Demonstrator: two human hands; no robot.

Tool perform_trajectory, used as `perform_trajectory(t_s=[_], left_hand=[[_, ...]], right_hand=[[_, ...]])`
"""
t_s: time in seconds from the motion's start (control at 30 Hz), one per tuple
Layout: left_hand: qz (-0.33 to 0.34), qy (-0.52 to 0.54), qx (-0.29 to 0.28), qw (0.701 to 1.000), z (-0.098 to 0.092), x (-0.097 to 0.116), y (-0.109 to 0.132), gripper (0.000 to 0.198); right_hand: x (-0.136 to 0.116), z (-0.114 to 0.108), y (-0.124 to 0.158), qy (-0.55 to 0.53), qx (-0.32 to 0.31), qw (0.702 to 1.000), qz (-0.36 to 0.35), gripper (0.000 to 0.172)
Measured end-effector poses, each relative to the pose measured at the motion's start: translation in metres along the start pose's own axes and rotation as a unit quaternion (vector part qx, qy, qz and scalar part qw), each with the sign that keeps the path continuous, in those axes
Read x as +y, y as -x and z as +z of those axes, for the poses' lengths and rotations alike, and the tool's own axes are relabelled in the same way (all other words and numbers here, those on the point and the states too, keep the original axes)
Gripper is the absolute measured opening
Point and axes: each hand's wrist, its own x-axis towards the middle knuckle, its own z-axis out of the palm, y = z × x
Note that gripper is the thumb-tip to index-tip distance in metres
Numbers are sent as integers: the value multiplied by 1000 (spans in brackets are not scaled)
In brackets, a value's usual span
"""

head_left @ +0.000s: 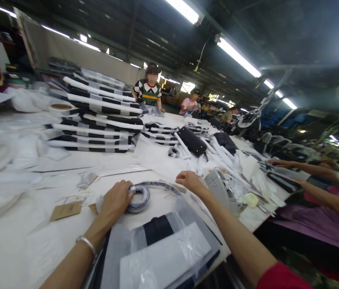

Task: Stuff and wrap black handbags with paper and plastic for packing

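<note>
My left hand point(116, 199) is closed on the left side of a coiled, plastic-wrapped dark strap point(139, 205). An arc of wrapped dark strap point(160, 184) runs from near the coil to the right. Above its right end is my right hand point(189, 180), fingers curled together; I cannot see whether anything is in them. In front of me lies a dark bag point(157, 228) partly covered in clear plastic, with a white wrapped sheet point(165, 257) on top. A brown card tag point(65, 210) rests left of my left hand.
Wrapped black-and-white bags stand in a tall stack point(100, 120) at back left. Farther off are a black bag point(191, 140) and another small coil point(173, 151). White paper strips point(247, 172) clutter the right side. A co-worker's arms point(316, 180) reach in from the right.
</note>
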Motion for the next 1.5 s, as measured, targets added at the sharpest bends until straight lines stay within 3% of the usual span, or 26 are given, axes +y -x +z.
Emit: perform_trajectory(t_s=[0.17,0.47,0.7,1.13,1.37,1.5], left_hand=[[-1,2,-3,1000,-2,1,1,24],[4,14,10,1000,2,-1,1,25],[7,11,15,1000,4,-1,0,25],[4,8,16,1000,8,-3,-2,25],[-2,13,7,1000,4,-1,0,25],[-15,17,1,1000,1,0,1,25]], right_hand=[[-20,16,-8,102,-32,994,-28,26],[-26,24,-8,165,-65,984,-32,29],[-20,22,-16,113,-71,991,-28,23],[16,31,-23,-100,-93,991,14,17],[17,36,-27,-87,-88,992,16,14],[9,36,-27,-52,-54,997,-4,13]])
